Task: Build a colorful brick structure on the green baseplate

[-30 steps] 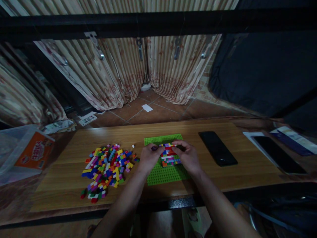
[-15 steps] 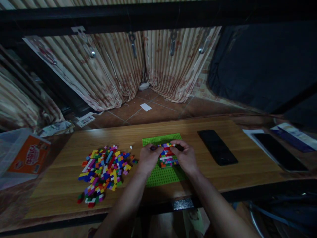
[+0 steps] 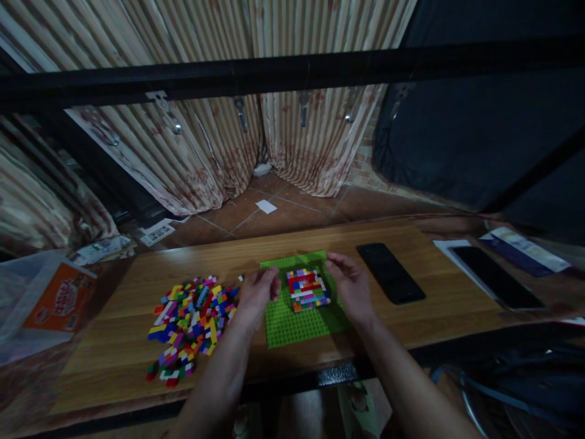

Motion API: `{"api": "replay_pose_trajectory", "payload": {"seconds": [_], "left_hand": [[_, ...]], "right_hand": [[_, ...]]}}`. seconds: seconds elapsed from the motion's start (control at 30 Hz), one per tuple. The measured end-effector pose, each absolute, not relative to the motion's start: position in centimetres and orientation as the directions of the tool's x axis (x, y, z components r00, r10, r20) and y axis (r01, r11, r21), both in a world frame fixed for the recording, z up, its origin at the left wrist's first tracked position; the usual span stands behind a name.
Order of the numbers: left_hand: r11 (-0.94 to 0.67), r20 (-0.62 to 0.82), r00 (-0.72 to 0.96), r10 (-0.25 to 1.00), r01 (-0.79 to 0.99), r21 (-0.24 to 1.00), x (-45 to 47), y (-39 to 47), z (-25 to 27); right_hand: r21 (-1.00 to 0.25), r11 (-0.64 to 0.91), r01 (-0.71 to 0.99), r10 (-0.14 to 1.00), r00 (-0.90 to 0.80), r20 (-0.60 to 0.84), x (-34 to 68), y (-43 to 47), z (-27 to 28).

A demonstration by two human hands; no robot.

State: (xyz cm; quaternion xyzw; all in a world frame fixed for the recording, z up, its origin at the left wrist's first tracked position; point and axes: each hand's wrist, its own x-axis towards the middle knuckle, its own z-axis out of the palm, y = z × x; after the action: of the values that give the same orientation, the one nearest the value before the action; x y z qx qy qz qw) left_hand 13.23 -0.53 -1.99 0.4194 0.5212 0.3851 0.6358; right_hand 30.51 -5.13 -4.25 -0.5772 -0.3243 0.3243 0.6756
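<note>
A green studded baseplate (image 3: pixel 286 332) lies on the wooden table, with a block of multicoloured toy bricks (image 3: pixel 308 291) built up on its middle. Red, white, blue and orange pieces show in the block. My left hand (image 3: pixel 260 292) hovers at the plate's left edge, apart from the block, fingers loosely curled and holding nothing that I can see. Over the plate's right edge is my right hand (image 3: pixel 350 283), thumb and fingers slightly parted, also clear of the bricks. To the left of my left hand spreads a pile of loose toy bricks (image 3: pixel 196 317).
A black phone (image 3: pixel 390 273) lies right of the baseplate, and another dark flat device (image 3: pixel 498 277) rests on white paper farther right. At the far left stands a clear plastic box (image 3: pixel 22 332) with an orange label. A dark bar (image 3: pixel 274 76) with hooks crosses beyond the table.
Both hands have let go of the brick block and drawn apart, left hand leftward and right hand rightward. The block stays on the baseplate, now uncovered. The camera view has tilted up a little.
</note>
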Motion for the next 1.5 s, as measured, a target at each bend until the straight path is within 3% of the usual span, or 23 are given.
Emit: {"api": "replay_pose_trajectory", "payload": {"seconds": [0.1, 0.2, 0.37, 0.57, 0.97, 1.2, 1.5], "left_hand": [[0.444, -0.392, 0.251, 0.885, -0.202, 0.873, 12.6, -0.9, -0.9], [0.482, -0.391, 0.337, 0.857, -0.254, 0.838, 12.6, -1.5, -0.6], [0.488, -0.339, 0.454, 0.824, -0.264, 0.832, 13.1, -2.4, -0.7], [0.48, -0.288, 0.542, 0.79, -0.253, 0.84, 13.3, -2.7, -1.1], [0.475, -0.272, 0.592, 0.759, -0.217, 0.853, 13.8, -3.0, -1.5], [0.377, -0.33, 0.348, 0.877, -0.074, 0.923, 13.6, -2.3, -1.2], [0.298, -0.305, 0.249, 0.919, 0.068, 0.952, 13.8, -1.4, -2.2]], "right_hand": [[-0.987, 0.147, -0.064, 0.799, 0.596, 0.08, 30.6, -5.2, -3.9], [-0.985, 0.154, 0.08, 0.819, 0.547, 0.173, 30.0, -5.5, -3.9], [-0.89, 0.288, 0.354, 0.876, 0.278, 0.395, 28.5, -6.4, -2.9], [-0.834, 0.354, 0.423, 0.905, 0.071, 0.42, 27.8, -7.1, -2.3], [-0.787, 0.306, 0.535, 0.918, 0.052, 0.393, 28.7, -7.5, -2.0], [-0.822, 0.111, 0.559, 0.886, 0.319, 0.337, 33.1, -6.9, -3.7], [-0.867, 0.012, 0.499, 0.943, 0.282, 0.176, 33.5, -6.3, -4.9]]}}
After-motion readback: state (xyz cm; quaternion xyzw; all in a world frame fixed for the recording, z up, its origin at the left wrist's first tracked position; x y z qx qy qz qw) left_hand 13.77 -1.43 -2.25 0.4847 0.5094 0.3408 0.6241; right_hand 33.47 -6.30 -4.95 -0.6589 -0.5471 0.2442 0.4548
